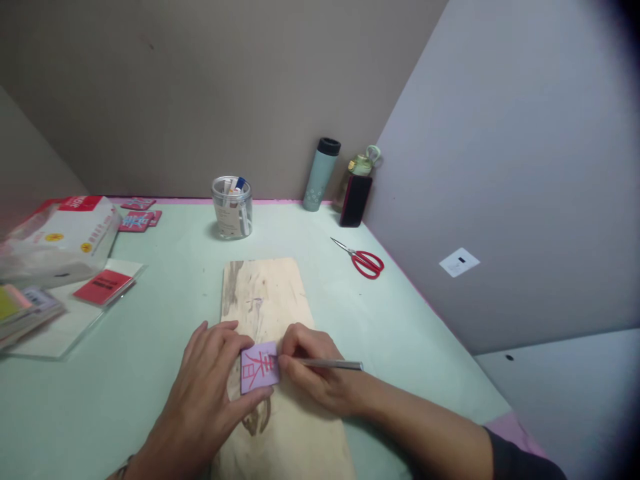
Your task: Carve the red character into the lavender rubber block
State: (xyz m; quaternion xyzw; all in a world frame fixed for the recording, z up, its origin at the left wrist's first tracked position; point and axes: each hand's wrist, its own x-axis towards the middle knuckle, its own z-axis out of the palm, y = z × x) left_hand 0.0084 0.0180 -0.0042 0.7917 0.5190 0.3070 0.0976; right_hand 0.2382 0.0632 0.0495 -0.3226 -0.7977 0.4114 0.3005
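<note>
A small purple paper square with a red character on it lies on a pale wooden board. My left hand rests on the board with thumb and fingers pinching the paper's left and lower edges, holding it flat. My right hand is closed around a thin metal-handled tool, whose tip touches the paper's right side.
Red-handled scissors lie to the right of the board. A clear jar of pens, a grey-green flask and a bottle stand by the back wall. Packets and red cards lie at the left.
</note>
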